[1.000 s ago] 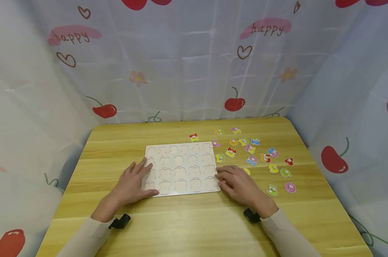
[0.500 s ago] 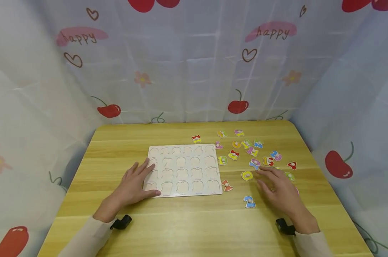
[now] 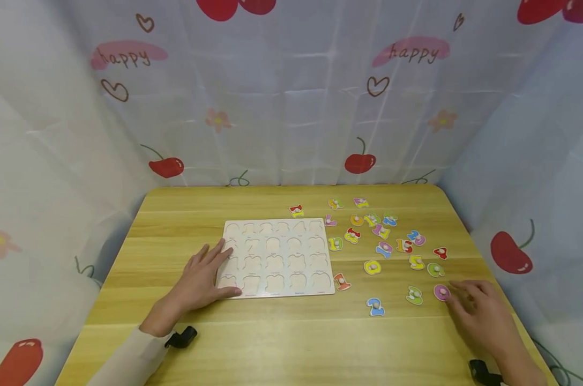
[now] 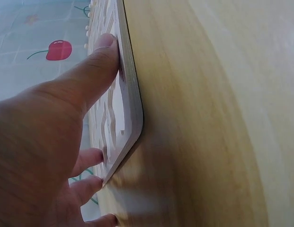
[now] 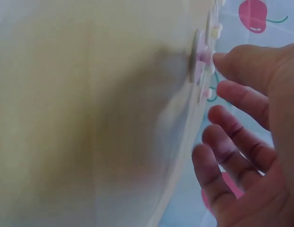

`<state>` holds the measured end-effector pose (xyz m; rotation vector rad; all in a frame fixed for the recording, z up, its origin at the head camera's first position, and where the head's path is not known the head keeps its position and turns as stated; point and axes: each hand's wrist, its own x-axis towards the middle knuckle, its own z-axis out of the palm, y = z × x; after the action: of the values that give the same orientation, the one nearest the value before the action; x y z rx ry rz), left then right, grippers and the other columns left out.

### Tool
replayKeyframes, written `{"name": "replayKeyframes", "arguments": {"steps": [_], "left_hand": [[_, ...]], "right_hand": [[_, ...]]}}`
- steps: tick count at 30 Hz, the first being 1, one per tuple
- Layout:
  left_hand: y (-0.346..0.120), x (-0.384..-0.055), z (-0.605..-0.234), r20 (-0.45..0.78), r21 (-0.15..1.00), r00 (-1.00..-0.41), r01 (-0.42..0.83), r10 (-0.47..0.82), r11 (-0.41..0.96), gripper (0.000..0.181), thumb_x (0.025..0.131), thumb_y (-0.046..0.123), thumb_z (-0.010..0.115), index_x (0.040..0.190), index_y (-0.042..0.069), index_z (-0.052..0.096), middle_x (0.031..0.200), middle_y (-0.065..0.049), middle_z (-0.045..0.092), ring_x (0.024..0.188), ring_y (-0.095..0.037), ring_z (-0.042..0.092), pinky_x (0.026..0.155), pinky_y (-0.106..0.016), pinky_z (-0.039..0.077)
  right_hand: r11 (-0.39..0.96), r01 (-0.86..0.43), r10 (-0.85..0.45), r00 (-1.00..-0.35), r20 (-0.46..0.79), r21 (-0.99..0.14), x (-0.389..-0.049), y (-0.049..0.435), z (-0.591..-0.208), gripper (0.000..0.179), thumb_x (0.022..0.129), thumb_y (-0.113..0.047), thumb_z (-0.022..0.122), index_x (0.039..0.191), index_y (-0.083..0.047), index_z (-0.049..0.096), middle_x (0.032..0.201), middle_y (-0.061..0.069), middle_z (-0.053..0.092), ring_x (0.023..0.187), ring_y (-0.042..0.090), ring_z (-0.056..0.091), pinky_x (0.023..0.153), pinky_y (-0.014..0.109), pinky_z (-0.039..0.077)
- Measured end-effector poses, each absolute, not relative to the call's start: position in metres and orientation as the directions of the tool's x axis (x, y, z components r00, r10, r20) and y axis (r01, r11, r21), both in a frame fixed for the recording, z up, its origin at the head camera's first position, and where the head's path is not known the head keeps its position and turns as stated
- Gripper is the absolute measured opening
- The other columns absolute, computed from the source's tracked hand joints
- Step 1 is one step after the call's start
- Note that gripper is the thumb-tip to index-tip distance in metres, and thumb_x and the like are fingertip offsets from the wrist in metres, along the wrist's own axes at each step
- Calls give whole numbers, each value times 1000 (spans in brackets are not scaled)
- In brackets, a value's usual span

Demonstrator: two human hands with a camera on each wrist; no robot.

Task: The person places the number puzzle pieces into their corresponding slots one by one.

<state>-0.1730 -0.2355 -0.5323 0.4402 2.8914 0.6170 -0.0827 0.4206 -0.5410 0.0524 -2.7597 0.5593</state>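
My left hand, fingers spread, rests on the left end of a white puzzle board with number-shaped recesses. In the left wrist view the thumb lies on top of the board along its near edge, and other fingertips reach its left side. At the right, my right hand is beside a purple oval puzzle piece with a small knob. The right wrist view shows the thumb close to this purple piece, with the other fingers loosely bent and apart.
Several knobbed number pieces lie scattered right of the board, among them a green 3, a blue 2, an orange 1 and a yellow 0. A patterned curtain surrounds the wooden table.
My right hand has moved from the board's right edge across to the table's right side, leaving the blue 2 near the front. My left hand keeps its place on the board.
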Motion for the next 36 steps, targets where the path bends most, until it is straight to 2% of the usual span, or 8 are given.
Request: {"name": "replayKeyframes", "arguments": {"steps": [3,6,8,10,16,19,25,36], "left_hand": [[-235,-172,-532,-89,417,-947,245,308,875,114,90,65,96,178,10,48,193,-20,29,174,-65,27,135,-89,26],[-236,-171,-532,-82,421,-948,246,307,873,113,90,64,96,177,10,49,193,-21,30,174,-64,27,136,-89,25],[-236,-172,-533,-75,425,-949,249,307,871,113,91,64,96,177,10,49,192,-21,31,175,-63,28,136,-88,25],[-237,-172,-534,-65,427,-949,252,308,868,112,91,63,96,177,9,49,192,-22,32,175,-62,28,137,-86,26],[-240,-173,-537,-48,420,-950,261,309,869,112,91,63,97,176,8,50,191,-22,34,174,-62,30,138,-83,29],[-239,-172,-537,-53,421,-950,259,308,870,112,90,63,97,176,8,50,191,-23,34,174,-62,30,138,-83,29],[-239,-172,-537,-53,420,-950,257,306,870,112,90,63,97,176,8,50,191,-22,34,174,-62,29,138,-83,28],[-239,-171,-536,-59,422,-951,250,302,872,111,91,63,97,177,9,50,191,-22,33,175,-61,28,138,-84,28]], "right_hand": [[923,-95,36,-943,330,-372,-82,424,-544,33,86,-4,100,116,1,87,104,19,75,82,20,66,69,12,42],[925,-54,63,-955,291,-377,-81,424,-545,30,88,-5,99,115,0,87,98,13,74,75,9,64,67,5,40],[922,-29,82,-960,267,-387,-82,423,-544,29,90,-7,99,116,0,88,97,12,74,75,7,64,67,4,40],[922,-8,95,-964,247,-386,-82,422,-543,30,92,-11,99,117,0,88,98,11,75,75,7,65,67,5,42],[927,21,107,-972,210,-375,-87,418,-540,32,93,-19,100,116,-2,88,98,11,75,75,9,64,64,17,51],[929,19,105,-971,214,-370,-88,417,-540,29,92,-18,101,113,-3,89,95,9,74,73,7,62,63,20,50],[930,20,104,-972,210,-368,-91,416,-540,29,96,-23,99,118,-7,89,96,8,74,77,6,60,64,23,49],[938,10,87,-974,209,-346,-98,411,-538,22,93,-15,99,109,-3,88,99,13,73,83,21,63,66,26,46]]}}
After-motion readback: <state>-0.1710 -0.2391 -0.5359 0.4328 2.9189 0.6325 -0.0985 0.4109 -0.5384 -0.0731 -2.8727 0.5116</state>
